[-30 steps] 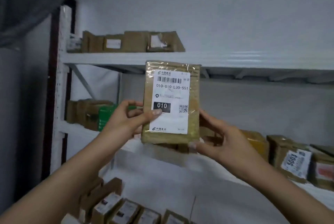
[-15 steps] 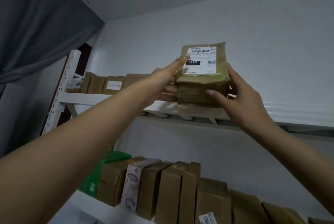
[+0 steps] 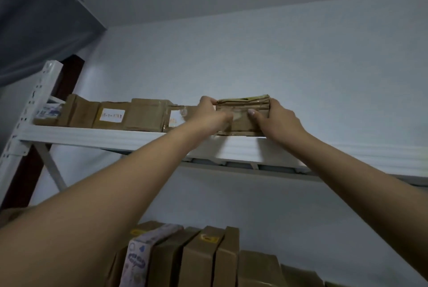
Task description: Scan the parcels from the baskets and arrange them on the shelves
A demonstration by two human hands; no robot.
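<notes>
**Parcel held at both ends on the top shelf**

The left grip (image 3: 208, 112) pinches the left end of a brown taped parcel (image 3: 240, 124). Its fingers curl over the upper left corner and its thumb, blurred, lies on the face turned toward the camera. The right grip (image 3: 278, 119) clasps the opposite end, with its thumb tip pressed flat on the same face and the other fingers wrapped round the right side, out of sight. Both arms reach upward from the bottom of the view.

The parcel lies flat with one long side toward the camera, and its underside appears to meet the front of the white top shelf (image 3: 92, 136).

To its left on that shelf stands a row of cardboard boxes. One carries a white handwritten label (image 3: 112, 115), and the nearest box (image 3: 178, 116) sits just beside the left grip. A perforated white upright (image 3: 30, 105) supports the shelf at the far left, with a dark grey curtain (image 3: 34, 20) behind it.

On the shelf below, brown parcels (image 3: 208, 259) stand on edge side by side, with a patterned mailer (image 3: 139, 259) leaning among them.
</notes>
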